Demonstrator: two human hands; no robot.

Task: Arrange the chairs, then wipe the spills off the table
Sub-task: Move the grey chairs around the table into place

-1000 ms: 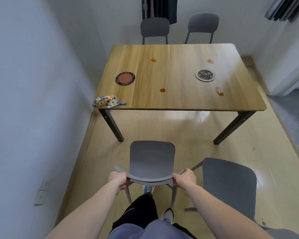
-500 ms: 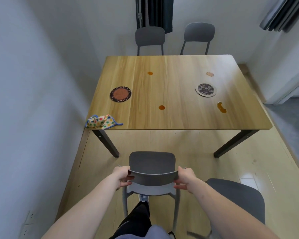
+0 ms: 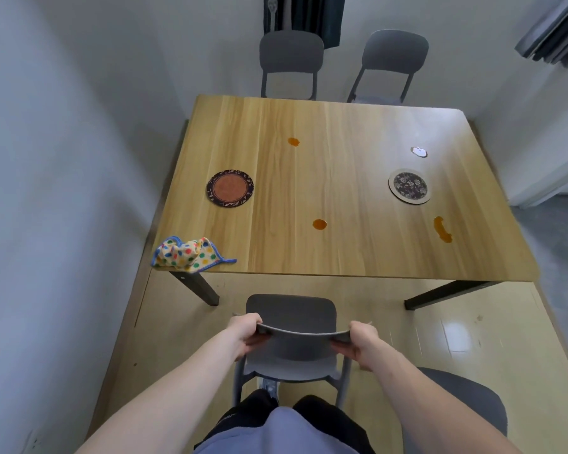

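Note:
A grey chair stands just before the near edge of the wooden table, facing it. My left hand grips the left end of its backrest and my right hand grips the right end. Orange spills lie on the tabletop: one near the middle front, one farther back, a curved one at the right. A pale spill sits at the back right. A spotted cloth lies crumpled on the near left corner.
A second grey chair stands at my lower right. Two more grey chairs sit behind the far edge. A brown coaster and a floral coaster lie on the table. A wall runs close along the left.
I have moved forward with the chair, which is now closer to the table's near edge. Both hands keep their grip on the backrest.

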